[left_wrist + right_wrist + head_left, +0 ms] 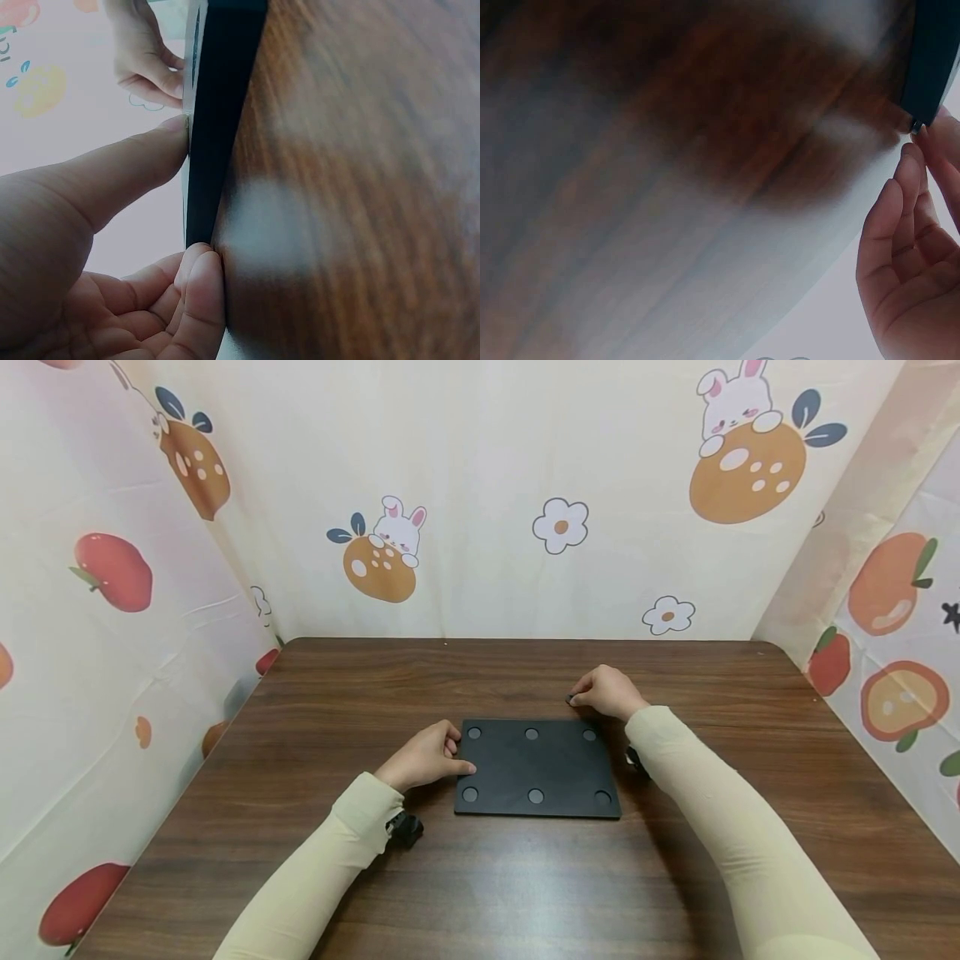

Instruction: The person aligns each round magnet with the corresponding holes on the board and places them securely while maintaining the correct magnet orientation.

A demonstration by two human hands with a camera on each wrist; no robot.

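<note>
A flat black rectangular board point(536, 768) with several round recesses lies on the wooden table. My left hand point(429, 758) holds the board at its left edge. In the left wrist view the thumb point(161, 146) rests on the upper face, and curled fingers point(201, 289) touch the edge below. Beyond the board's far right corner, my right hand point(609, 693) pinches a small dark piece point(570, 699) between thumb and fingertips, just above the table. The piece is too small for me to tell its kind. In the right wrist view the board point(931, 60) partly hides those fingertips.
The brown wood-grain table point(480, 885) extends around the board on all sides. A printed curtain point(480, 460) with rabbits, fruit and flowers hangs behind the far edge and along both sides. A black wrist camera point(406, 829) sits under the left cuff.
</note>
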